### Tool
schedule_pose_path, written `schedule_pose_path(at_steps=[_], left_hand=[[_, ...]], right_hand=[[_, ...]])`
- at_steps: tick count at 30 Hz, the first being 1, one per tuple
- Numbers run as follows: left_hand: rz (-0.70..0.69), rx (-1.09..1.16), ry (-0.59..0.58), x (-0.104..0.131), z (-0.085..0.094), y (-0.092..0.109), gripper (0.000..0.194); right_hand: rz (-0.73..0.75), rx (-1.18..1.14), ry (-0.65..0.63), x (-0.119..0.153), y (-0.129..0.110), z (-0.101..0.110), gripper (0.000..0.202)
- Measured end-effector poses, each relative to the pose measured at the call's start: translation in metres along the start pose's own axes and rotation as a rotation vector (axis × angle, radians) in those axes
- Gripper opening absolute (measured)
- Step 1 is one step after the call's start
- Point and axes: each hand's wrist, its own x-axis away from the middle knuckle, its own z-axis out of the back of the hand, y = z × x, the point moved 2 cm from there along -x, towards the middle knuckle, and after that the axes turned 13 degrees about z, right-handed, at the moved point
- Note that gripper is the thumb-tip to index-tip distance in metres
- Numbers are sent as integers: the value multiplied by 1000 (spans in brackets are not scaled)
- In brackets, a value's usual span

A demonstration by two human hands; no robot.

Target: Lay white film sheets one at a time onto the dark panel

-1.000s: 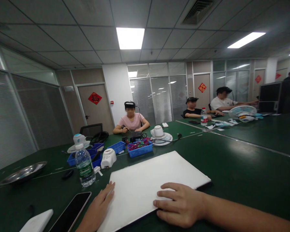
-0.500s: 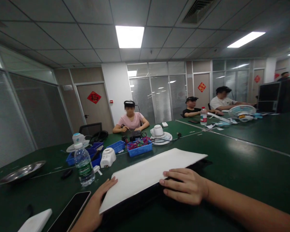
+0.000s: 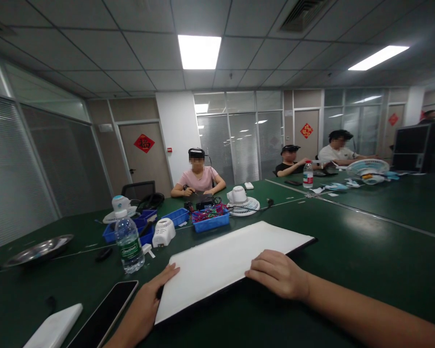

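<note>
Two bare hands hold a flat white-faced panel (image 3: 232, 270) above the near part of the green table (image 3: 348, 270). The left hand (image 3: 144, 302) looks clamped on the panel's left edge, thumb on the white face and the other fingers out of sight below. The right hand (image 3: 278, 276) has its fingers together, bent over the near edge; its thumb is hidden, so I cannot tell whether it pinches from beneath.

With both holds toward the left and near edges, the far right corner could dip or twist if either grip loosened. Fingertips pressing on the white face might mark it. A swing to the left could catch the smartphone (image 3: 104, 314) just beside the left forearm, or tip the water bottle (image 3: 129, 249) standing upright beyond it. A push forward might bump the white fan housing (image 3: 164, 233) or the blue tray (image 3: 210, 224) of tangled wires.

The panel's underside shows only as a dark rim, and its gap from the table is hard to judge. The white slab (image 3: 55, 326) at lower left is cut off by the frame. Farther off, small parts among the wires blur together, and the pink-shirted co-worker's (image 3: 199, 180) handwork is too small to read.
</note>
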Motion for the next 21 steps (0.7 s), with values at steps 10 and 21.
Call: schedule_pose_path(at_steps=[10, 21], left_hand=[[85, -167, 134, -3, -3, -8, 69], [155, -186, 57, -4, -1, -27, 64]], right_hand=[[-362, 3, -173, -29, 58, 91, 21], [-571, 276, -308, 49, 99, 172, 54]])
